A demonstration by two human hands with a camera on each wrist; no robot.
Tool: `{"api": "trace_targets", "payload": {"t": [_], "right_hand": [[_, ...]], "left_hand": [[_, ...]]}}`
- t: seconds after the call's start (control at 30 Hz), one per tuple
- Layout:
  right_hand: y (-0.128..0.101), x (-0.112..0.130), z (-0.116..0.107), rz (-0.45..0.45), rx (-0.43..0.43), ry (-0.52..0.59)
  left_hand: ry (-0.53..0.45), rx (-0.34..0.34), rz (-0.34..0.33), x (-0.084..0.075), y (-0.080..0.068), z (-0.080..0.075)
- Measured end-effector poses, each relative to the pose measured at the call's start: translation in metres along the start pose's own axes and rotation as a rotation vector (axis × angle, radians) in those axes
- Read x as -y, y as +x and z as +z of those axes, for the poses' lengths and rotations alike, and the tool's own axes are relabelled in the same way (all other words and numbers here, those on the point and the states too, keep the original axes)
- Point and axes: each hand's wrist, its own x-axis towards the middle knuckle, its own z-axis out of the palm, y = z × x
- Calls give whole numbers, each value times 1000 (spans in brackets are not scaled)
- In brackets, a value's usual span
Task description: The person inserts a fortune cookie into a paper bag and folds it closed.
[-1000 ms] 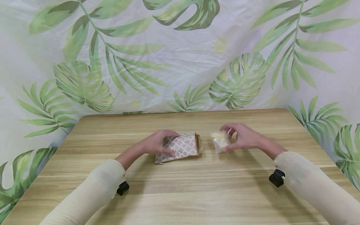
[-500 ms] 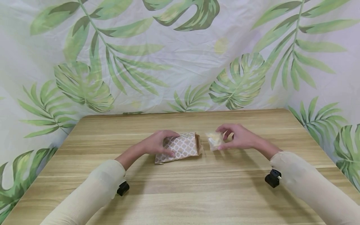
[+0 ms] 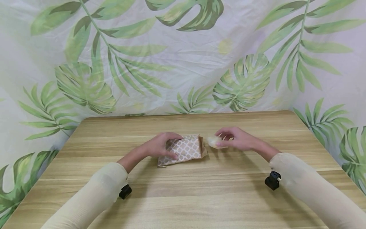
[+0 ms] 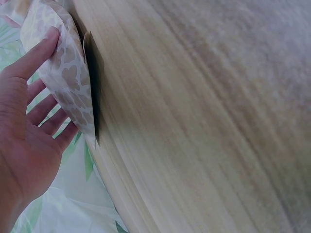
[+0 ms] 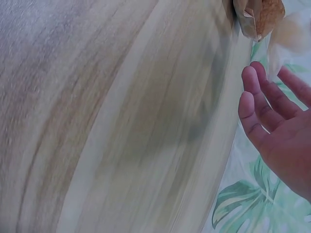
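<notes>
A brown paper bag (image 3: 186, 149) with a white lattice pattern lies on its side in the middle of the table, its open mouth facing right. My left hand (image 3: 160, 145) grips it near the closed end, thumb on the near side and fingers on the far side; the left wrist view shows the thumb on the patterned bag (image 4: 68, 73). Between the thumb and fingers of my right hand (image 3: 239, 139) is a small translucent packet (image 3: 213, 142) with pale yellow contents, held just right of the bag's mouth. The right wrist view shows the packet (image 5: 290, 36) blurred beside the brown bag (image 5: 258, 19).
The wooden table (image 3: 183, 197) reaches back to a white cloth (image 3: 183, 63) printed with green leaves. More of this cloth hangs at both sides. A black wrist camera (image 3: 273, 180) sits under the right sleeve, another camera (image 3: 125, 191) under the left.
My right hand has moved left with the packet, bringing it close to the bag's mouth, and the packet has tipped flatter. The left hand and bag have stayed in place.
</notes>
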Motion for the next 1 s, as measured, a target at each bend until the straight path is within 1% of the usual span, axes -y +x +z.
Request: {"api": "trace_targets", "payload": {"t": [0.13, 0.27, 0.63, 0.83, 1.0], "right_hand": [[1, 2, 2, 0, 3, -17], [4, 5, 4, -23, -3, -62], [12, 9, 8, -126, 20, -78], [18, 11, 13, -151, 14, -91], [22, 11, 17, -183, 12, -132]], "left_hand": [[0, -2, -1, 1, 0, 0], [-4, -1, -3, 1, 0, 0], [-12, 2, 2, 0, -1, -1], [-6, -7, 18, -1, 0, -2], [-13, -7, 0, -1, 0, -1]]}}
